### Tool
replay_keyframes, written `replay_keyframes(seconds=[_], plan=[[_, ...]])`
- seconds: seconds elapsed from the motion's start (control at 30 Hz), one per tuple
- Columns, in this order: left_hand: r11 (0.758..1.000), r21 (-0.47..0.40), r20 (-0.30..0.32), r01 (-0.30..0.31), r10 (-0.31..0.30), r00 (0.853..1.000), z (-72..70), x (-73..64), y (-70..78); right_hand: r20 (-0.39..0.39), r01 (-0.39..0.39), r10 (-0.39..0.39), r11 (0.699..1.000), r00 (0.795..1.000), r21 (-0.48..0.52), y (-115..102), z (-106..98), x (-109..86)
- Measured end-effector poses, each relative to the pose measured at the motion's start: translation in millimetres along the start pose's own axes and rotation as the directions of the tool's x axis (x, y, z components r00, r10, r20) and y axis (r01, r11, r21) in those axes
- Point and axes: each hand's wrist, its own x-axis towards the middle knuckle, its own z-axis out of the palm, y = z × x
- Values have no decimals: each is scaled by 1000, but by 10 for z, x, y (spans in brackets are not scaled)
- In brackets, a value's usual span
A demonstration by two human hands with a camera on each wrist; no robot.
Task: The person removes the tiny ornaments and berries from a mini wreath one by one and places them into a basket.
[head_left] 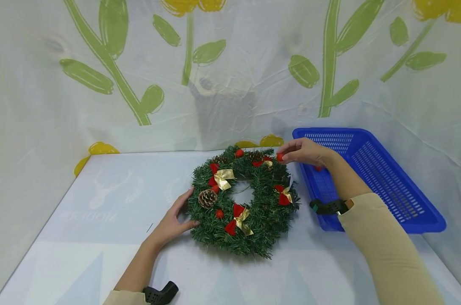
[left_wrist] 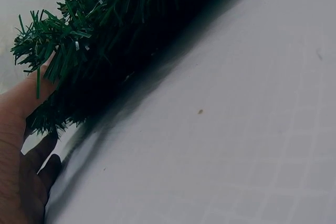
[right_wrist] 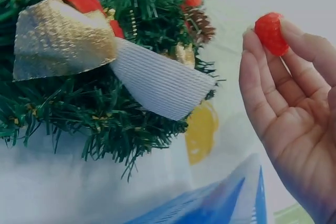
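A green Christmas wreath (head_left: 268, 216) lies on the white table, dressed with red-and-gold bows (head_left: 240, 219), pine cones (head_left: 207, 198) and red berries (head_left: 219, 214). At its left edge my left hand (head_left: 174, 222) rests with thumb and fingers spread against the branches; some fingertips are hidden by the greenery. My right hand (head_left: 304, 151) pinches a small red berry (right_wrist: 271, 33) between thumb and fingertips, just beyond the wreath's far right edge. In the right wrist view the berry is held apart from the branches, near a bow with a pale ribbon tail (right_wrist: 163, 80).
A blue plastic basket (head_left: 402, 186) with slotted sides stands at the right, under my right forearm. Inside it, close below my right hand, shows a bit of red (head_left: 318, 168). Behind the table hangs a white sheet (head_left: 230, 101) with printed leaves and yellow flowers.
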Motion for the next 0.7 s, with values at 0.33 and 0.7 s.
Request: replay_keyframes(seconds=[0.33, 0.7], plan=[[1000, -6, -2, 15, -15, 1000, -5, -11, -3, -31, 6, -3, 997, 1000, 73, -38, -174, -129], [1000, -7, -1, 24, -24, 1000, 2, -11, 4, -146, -44, 43, 999, 988, 0, -18, -398, -370]])
